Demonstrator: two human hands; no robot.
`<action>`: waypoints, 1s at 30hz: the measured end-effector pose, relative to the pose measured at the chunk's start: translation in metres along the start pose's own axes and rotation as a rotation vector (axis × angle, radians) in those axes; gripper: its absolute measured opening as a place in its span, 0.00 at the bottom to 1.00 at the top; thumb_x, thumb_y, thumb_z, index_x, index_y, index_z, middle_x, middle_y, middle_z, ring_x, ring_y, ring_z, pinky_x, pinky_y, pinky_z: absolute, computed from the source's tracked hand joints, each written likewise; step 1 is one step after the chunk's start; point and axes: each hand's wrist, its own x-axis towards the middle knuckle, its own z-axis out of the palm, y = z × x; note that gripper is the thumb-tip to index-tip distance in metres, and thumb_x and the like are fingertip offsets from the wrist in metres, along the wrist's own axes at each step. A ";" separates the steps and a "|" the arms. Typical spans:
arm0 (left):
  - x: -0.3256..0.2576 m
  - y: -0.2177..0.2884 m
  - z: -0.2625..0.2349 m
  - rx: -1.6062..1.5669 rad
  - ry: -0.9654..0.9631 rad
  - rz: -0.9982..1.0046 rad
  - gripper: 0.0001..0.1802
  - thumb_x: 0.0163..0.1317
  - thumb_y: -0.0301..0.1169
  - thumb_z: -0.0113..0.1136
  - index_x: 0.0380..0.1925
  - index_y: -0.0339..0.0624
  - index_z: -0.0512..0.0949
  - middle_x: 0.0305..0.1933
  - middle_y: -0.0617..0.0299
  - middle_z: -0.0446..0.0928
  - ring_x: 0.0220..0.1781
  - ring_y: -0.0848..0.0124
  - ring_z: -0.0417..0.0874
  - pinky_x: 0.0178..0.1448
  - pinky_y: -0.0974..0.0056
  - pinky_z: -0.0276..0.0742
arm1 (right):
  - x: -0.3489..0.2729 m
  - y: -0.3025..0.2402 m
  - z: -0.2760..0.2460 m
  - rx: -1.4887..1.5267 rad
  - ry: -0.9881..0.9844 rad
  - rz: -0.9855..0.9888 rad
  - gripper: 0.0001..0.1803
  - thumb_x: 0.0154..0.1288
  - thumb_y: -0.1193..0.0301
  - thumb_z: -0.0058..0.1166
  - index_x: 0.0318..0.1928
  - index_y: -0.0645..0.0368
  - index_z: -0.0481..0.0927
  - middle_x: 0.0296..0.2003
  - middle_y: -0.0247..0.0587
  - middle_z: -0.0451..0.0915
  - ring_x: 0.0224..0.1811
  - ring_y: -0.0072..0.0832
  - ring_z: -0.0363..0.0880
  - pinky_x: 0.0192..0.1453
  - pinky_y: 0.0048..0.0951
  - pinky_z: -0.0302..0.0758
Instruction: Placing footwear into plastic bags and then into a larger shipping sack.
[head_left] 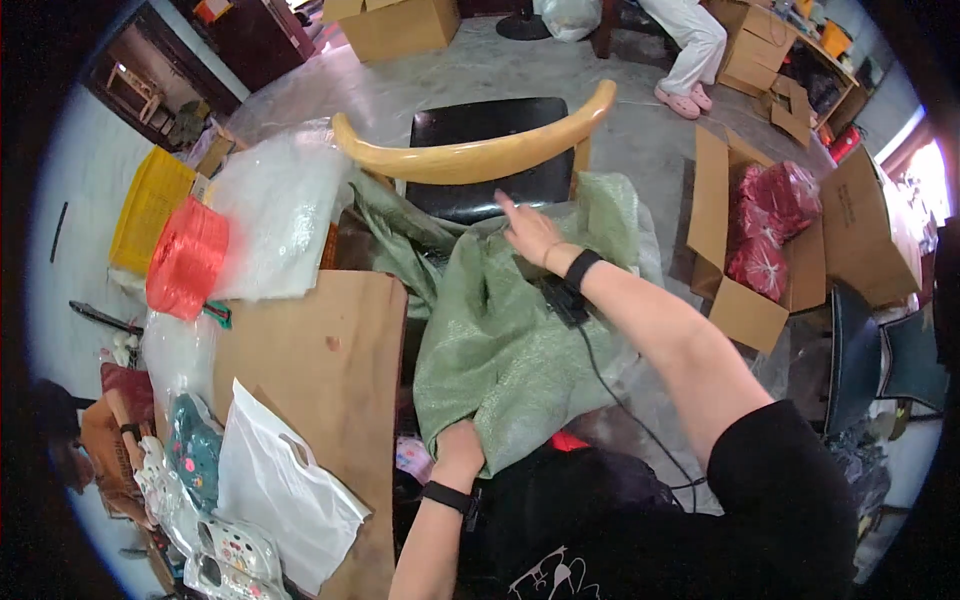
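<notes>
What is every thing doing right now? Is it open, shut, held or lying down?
Green woven sack: draped, crumpled, mouth toward the person.
Left hand: tucked into the sack's edge, fingers hidden.
Right hand: open, flat on the sack.
Cardboard box: open, holding red bags.
White plastic bag: lying flat.

The sack (500, 330) is green woven plastic, coarse with a faint sheen. The chair (480, 155) has a smooth, glossy wooden backrest and a shiny black seat. The board (320, 370) is matt brown cardboard. The white bag (285, 490) is thin, smooth plastic. The boxes (860, 230) are matt cardboard.
</notes>
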 end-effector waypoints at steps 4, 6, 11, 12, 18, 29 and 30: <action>0.025 0.010 -0.006 -0.202 0.063 -0.038 0.26 0.63 0.37 0.55 0.59 0.39 0.71 0.57 0.41 0.74 0.62 0.46 0.72 0.65 0.49 0.66 | -0.073 -0.025 0.003 -0.122 -0.475 -0.358 0.10 0.59 0.69 0.48 0.40 0.57 0.77 0.33 0.50 0.81 0.38 0.49 0.81 0.41 0.46 0.77; 0.056 0.023 -0.021 -0.426 0.020 -0.168 0.27 0.65 0.40 0.54 0.59 0.35 0.69 0.58 0.39 0.73 0.63 0.44 0.71 0.65 0.49 0.65 | -0.128 -0.004 -0.008 -0.277 -0.856 -0.359 0.12 0.60 0.67 0.49 0.43 0.58 0.76 0.36 0.48 0.82 0.39 0.46 0.83 0.38 0.47 0.78; 0.043 -0.148 0.019 -0.715 0.519 -0.783 0.31 0.69 0.41 0.47 0.65 0.31 0.61 0.64 0.31 0.64 0.67 0.44 0.66 0.68 0.52 0.62 | -0.246 0.021 -0.008 -0.111 -1.214 -0.427 0.21 0.65 0.63 0.45 0.58 0.53 0.74 0.42 0.53 0.78 0.42 0.51 0.82 0.43 0.50 0.79; 0.054 -0.124 0.025 -0.622 0.488 -0.675 0.27 0.68 0.40 0.47 0.61 0.31 0.66 0.61 0.32 0.68 0.63 0.43 0.70 0.65 0.51 0.66 | -0.245 0.032 -0.013 -0.152 -1.334 -0.425 0.19 0.65 0.63 0.45 0.53 0.54 0.76 0.41 0.52 0.79 0.42 0.50 0.82 0.44 0.49 0.78; 0.067 0.057 0.004 -0.262 0.136 0.252 0.19 0.62 0.42 0.57 0.49 0.46 0.78 0.46 0.53 0.81 0.49 0.55 0.81 0.67 0.44 0.61 | -0.148 0.010 -0.012 -0.033 -0.713 -0.039 0.12 0.62 0.67 0.49 0.44 0.56 0.78 0.38 0.49 0.83 0.40 0.50 0.82 0.46 0.49 0.77; 0.026 0.053 0.048 -0.317 -0.257 0.117 0.27 0.67 0.49 0.51 0.59 0.44 0.70 0.42 0.44 0.80 0.41 0.47 0.82 0.43 0.48 0.77 | -0.067 -0.015 -0.005 -0.204 -0.562 -0.116 0.22 0.64 0.68 0.47 0.59 0.49 0.74 0.43 0.56 0.81 0.43 0.50 0.82 0.45 0.51 0.78; 0.026 0.059 0.024 -0.316 -0.276 0.101 0.26 0.66 0.46 0.54 0.59 0.44 0.70 0.46 0.44 0.79 0.45 0.48 0.81 0.46 0.50 0.77 | -0.077 0.009 0.001 -0.173 -0.492 -0.264 0.22 0.62 0.67 0.51 0.58 0.50 0.74 0.41 0.55 0.82 0.42 0.50 0.82 0.45 0.50 0.77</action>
